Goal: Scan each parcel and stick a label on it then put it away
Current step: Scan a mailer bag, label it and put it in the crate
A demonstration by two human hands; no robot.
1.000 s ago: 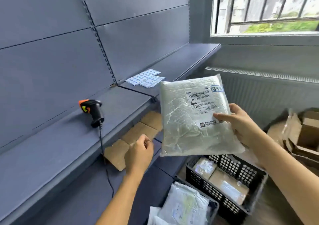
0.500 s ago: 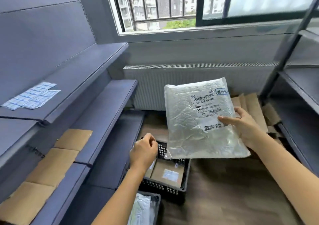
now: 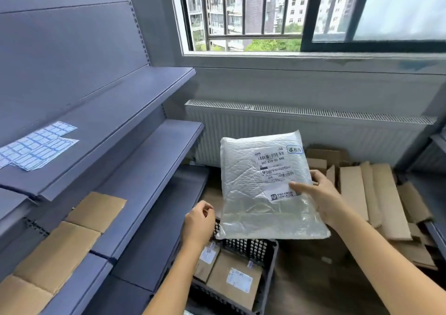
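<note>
Right hand (image 3: pixel 323 198) grasps the white poly mailer (image 3: pixel 255 201) by its right edge, thumb across the front, held in the air just toward 5 o'clock of centre. A blue-edged sticker (image 3: pixel 295 149) sits at its top corner, so labelling looks done; whether it was scanned can't be verified. Putting it away is still to do.

Left hand (image 3: pixel 199 223), 6 o'clock: fingers curled in, can't tell if they pinch anything.

Label sheets (image 3: pixel 36 145) on the shelf at 9 o'clock. Black crate (image 3: pixel 248 244) at 6 o'clock holds cardboard parcels (image 3: pixel 231 278), probably still waiting.
</note>
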